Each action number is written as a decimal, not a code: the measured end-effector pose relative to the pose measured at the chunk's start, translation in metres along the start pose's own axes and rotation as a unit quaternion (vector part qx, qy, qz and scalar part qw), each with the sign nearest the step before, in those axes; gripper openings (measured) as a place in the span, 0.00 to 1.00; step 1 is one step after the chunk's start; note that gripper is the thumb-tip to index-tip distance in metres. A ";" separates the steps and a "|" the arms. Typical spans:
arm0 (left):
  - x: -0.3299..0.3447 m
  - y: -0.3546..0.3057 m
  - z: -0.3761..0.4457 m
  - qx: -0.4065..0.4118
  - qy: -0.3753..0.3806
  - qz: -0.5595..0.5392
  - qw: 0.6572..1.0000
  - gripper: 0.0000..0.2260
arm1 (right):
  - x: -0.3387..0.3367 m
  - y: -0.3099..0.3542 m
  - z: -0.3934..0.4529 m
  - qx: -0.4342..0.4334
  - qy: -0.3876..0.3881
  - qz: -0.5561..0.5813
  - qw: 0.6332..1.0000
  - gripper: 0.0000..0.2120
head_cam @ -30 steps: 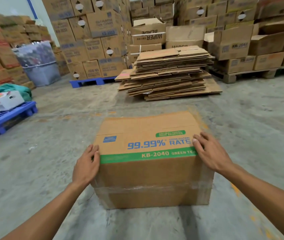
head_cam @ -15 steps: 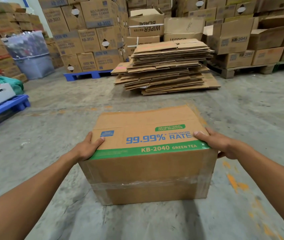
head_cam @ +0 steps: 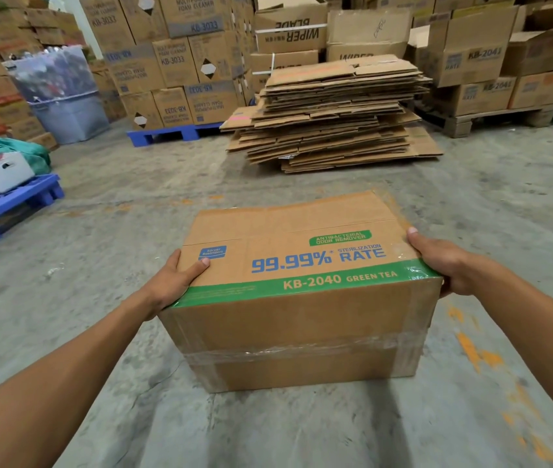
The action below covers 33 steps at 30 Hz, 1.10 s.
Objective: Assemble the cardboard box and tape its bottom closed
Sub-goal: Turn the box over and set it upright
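Note:
A brown cardboard box (head_cam: 298, 275) with a green stripe and blue "99.99% RATE" print sits in front of me, its printed side facing up. Clear tape (head_cam: 302, 351) runs across the face nearest me and wraps around the right edge. My left hand (head_cam: 175, 280) grips the box's left side, thumb on the top panel. My right hand (head_cam: 444, 265) grips the right side, thumb on the upper corner. The box looks slightly tilted; I cannot tell whether its underside touches the concrete floor.
A pile of flattened cardboard (head_cam: 332, 113) lies on the floor straight ahead. Stacked cartons on a blue pallet (head_cam: 173, 133) stand behind left, more cartons on a wooden pallet (head_cam: 491, 119) at right. Another blue pallet (head_cam: 8, 211) with a white box sits at far left.
Both hands slid from resting flat on the box's top edges down onto its sides and closed on it. The box has come closer to me and tipped a little.

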State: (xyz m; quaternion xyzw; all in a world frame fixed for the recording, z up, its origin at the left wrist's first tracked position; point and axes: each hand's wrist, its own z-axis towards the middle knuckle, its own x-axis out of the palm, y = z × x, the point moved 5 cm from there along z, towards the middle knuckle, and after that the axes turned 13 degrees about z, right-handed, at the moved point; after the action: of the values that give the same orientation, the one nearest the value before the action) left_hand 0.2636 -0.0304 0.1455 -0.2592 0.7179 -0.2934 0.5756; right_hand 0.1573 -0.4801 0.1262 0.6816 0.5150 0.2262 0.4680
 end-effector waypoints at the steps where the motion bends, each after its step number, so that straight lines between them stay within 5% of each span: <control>1: 0.000 -0.002 -0.002 0.001 -0.001 -0.004 1.000 0.33 | 0.001 0.000 -0.001 -0.009 -0.002 0.008 1.000 0.26; 9: -0.002 0.008 -0.024 0.006 -0.022 -0.005 1.000 0.43 | 0.020 0.006 -0.024 -0.023 0.041 -0.006 0.999 0.22; 13: -0.006 0.020 -0.042 0.036 -0.041 -0.007 0.998 0.33 | 0.023 0.010 -0.036 -0.119 0.015 -0.038 0.992 0.21; 15: -0.013 0.021 -0.049 0.050 -0.077 -0.005 0.996 0.29 | 0.028 0.015 -0.045 -0.180 0.023 -0.034 0.983 0.19; 21: -0.032 0.020 -0.065 0.058 -0.270 0.040 0.960 0.37 | 0.036 0.013 -0.055 -0.383 -0.043 -0.014 0.923 0.23; 27: 0.017 0.088 -0.084 0.039 -0.271 -0.024 0.962 0.35 | 0.067 -0.083 -0.052 -0.304 0.026 -0.022 0.952 0.23; 33: 0.048 0.118 -0.085 0.002 -0.226 -0.062 0.972 0.33 | 0.071 -0.097 -0.038 -0.251 0.020 -0.030 0.967 0.35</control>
State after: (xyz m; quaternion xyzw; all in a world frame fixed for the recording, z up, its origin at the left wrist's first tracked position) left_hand 0.1665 0.0283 0.0420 -0.3613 0.5514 -0.2638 0.7041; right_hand 0.1058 -0.3967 0.0465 0.5219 0.4710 0.3481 0.6202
